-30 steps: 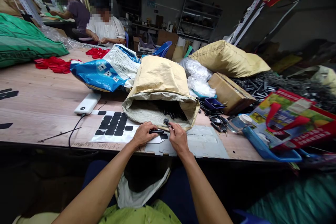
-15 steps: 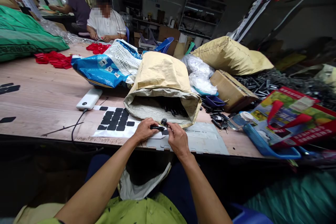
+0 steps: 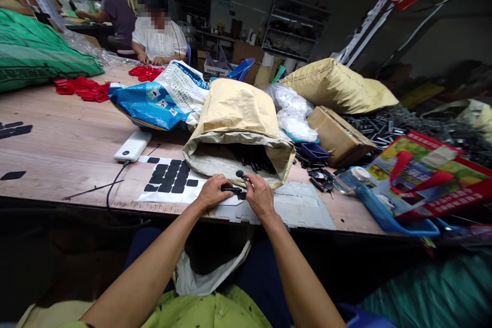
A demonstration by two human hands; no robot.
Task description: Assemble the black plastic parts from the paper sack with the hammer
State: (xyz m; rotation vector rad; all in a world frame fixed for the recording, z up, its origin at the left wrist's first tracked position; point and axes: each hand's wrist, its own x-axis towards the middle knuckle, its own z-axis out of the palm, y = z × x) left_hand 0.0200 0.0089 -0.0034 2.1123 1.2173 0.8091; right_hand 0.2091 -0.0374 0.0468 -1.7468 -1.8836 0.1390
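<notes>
My left hand [image 3: 213, 191] is closed around one end of a slim black stick-like part [image 3: 232, 189] just above the table edge. Close beside it, my right hand [image 3: 260, 195] pinches a small dark piece with a round black head [image 3: 240, 174], which points up and left from the fingers. Right in front of both hands gapes the mouth of a beige woven sack [image 3: 242, 107], with black parts [image 3: 253, 159] inside. Left of my left hand lies a white sheet [image 3: 154, 197] bearing rows of black rounded-square pads [image 3: 169, 177].
A white power bank [image 3: 132, 145] with a cable lies on the left, near a blue-and-white bag [image 3: 154, 102]. On the right are a clear jar [image 3: 350, 179], a blue tray [image 3: 378, 210] and a colourful bag [image 3: 426, 179]. A co-worker in white [image 3: 159, 41] sits across the table.
The round-headed piece in my right hand has tilted and shifted slightly up and left. My left hand keeps its hold on the black part. The view has shifted a little.
</notes>
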